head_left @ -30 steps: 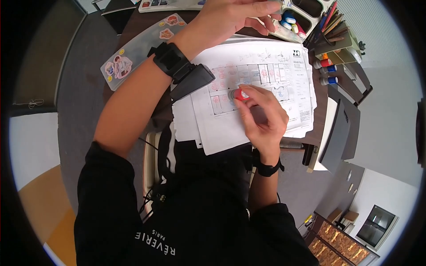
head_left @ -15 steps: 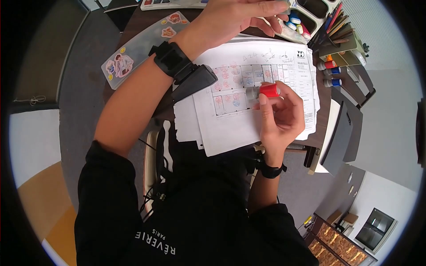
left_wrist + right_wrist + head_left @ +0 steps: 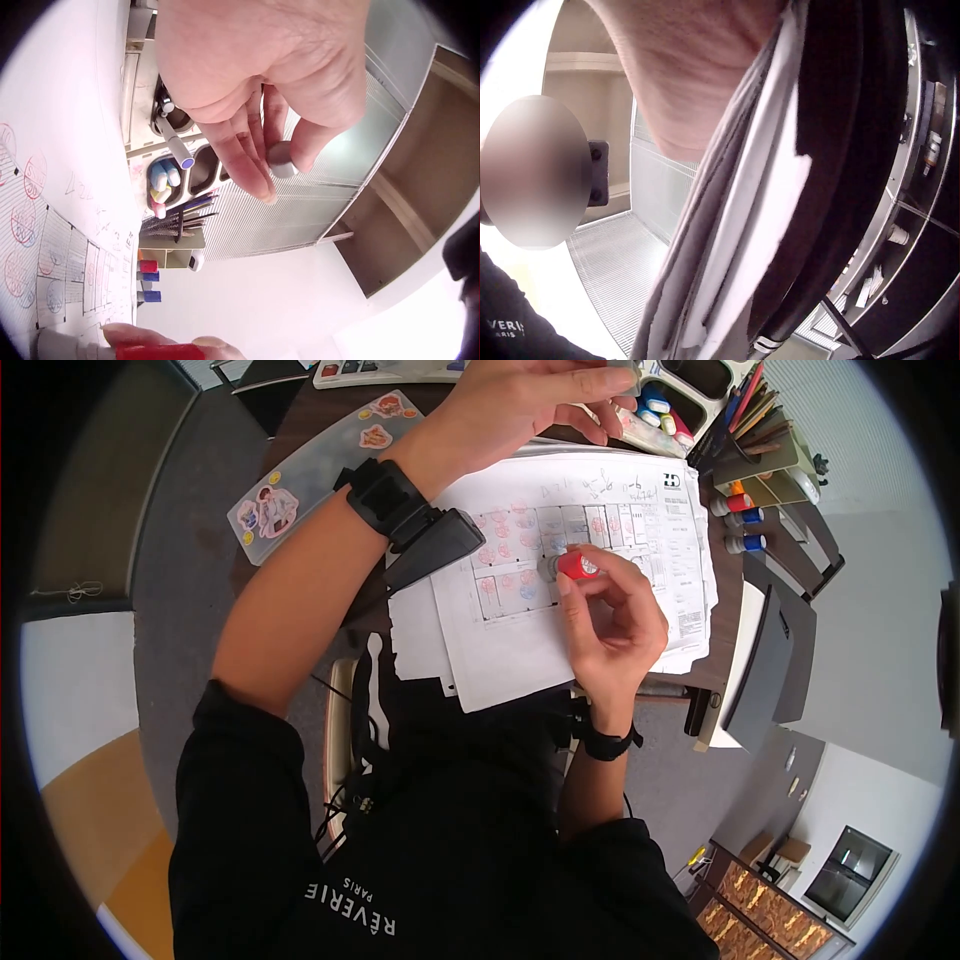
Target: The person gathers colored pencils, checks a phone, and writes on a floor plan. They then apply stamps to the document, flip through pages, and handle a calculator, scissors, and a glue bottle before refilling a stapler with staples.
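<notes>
My right hand [image 3: 615, 625] pinches a red stamp [image 3: 578, 566] with a grey base, between thumb and fingers. Its base end is right at the printed floor plan on the top sheet [image 3: 510, 660], amid round red and blue stamp marks. In the left wrist view, the red stamp [image 3: 161, 352] shows at the bottom edge. My left hand [image 3: 520, 405] is held up beyond the papers, and in its wrist view the thumb and fingers pinch a small grey cap [image 3: 283, 160]. The right wrist view shows the right hand [image 3: 697, 75] beside the paper stack's edge [image 3: 742, 225], its fingers hidden.
Three capped stamps, a red one [image 3: 738, 503] and two blue, stand at the table's right. Behind the papers are a white organizer [image 3: 700, 400] with correction pens and a pencil holder [image 3: 735, 460]. A translucent sheet with stickers [image 3: 300, 490] lies on the left.
The right hand lifted the red stamp off the plan and tilted it, moving right, then brought it back down and left to a spot right of the earlier one. The left hand stays nearly still.
</notes>
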`<state>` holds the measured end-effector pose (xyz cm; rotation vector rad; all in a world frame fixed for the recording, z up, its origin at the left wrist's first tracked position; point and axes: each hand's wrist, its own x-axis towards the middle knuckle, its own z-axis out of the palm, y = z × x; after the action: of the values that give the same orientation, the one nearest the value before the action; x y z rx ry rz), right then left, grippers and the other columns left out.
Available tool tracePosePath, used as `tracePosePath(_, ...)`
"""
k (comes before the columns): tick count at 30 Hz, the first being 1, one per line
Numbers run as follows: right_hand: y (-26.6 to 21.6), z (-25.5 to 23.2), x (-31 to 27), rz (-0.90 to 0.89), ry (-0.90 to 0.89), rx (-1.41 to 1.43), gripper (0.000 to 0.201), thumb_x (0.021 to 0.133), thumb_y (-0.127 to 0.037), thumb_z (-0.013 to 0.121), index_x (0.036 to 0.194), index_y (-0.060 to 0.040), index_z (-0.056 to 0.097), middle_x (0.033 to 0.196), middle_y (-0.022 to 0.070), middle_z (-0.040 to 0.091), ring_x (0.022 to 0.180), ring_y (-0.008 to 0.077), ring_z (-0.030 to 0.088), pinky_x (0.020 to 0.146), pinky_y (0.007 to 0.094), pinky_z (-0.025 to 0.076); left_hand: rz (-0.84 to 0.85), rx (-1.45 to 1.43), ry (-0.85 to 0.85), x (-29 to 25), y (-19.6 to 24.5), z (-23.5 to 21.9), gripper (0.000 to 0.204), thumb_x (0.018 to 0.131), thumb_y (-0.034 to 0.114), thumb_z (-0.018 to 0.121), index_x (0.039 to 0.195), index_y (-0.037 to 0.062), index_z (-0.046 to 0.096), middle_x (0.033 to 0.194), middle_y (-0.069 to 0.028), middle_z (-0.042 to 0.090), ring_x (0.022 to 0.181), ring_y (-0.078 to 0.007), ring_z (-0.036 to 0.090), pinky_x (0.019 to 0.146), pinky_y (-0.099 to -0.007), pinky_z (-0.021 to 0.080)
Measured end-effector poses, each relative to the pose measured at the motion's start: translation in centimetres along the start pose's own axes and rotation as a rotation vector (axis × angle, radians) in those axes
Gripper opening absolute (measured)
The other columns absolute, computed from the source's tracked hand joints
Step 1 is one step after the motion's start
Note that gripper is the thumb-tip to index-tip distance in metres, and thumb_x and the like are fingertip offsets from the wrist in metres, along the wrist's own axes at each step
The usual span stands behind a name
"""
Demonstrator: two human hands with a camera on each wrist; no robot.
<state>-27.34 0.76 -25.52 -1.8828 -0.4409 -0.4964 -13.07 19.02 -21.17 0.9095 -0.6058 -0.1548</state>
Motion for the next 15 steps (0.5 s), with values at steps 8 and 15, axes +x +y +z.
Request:
tracePosePath(8, -0.9, -0.1, 0.7, -0.082, -0.093, -0.143, 0.027, 0.077, 0.010, 0.074, 0.101, 0.0003, 0.069, 0.103, 0.0141, 0.072, 0.067, 0.0128, 0.063, 0.064, 0.0239, 0.051, -0.002, 0.026, 0.021, 0.0, 0.1, 0.3, 0.026, 0.099, 0.013, 0.063, 0.117, -0.0062, 0.063, 0.092, -0.0100, 0.069, 0.080, -0.0169, 0.070, 0.068, -0.0275, 0.058)
tracePosePath(15, 0.1, -1.4, 0.3, 0.203, 0.196, 0.386, 0.037, 0.089, 0.007, 0.069, 0.124, 0.0036, 0.058, 0.103, 0.0187, 0.071, 0.074, 0.0141, 0.067, 0.065, 0.0275, 0.056, 0.005, -0.009, -0.002, -0.2, -0.2, 0.1, 0.025, 0.100, 0.013, 0.063, 0.117, -0.0048, 0.063, 0.093, -0.0101, 0.069, 0.081, -0.0169, 0.070, 0.069, -0.0277, 0.058)
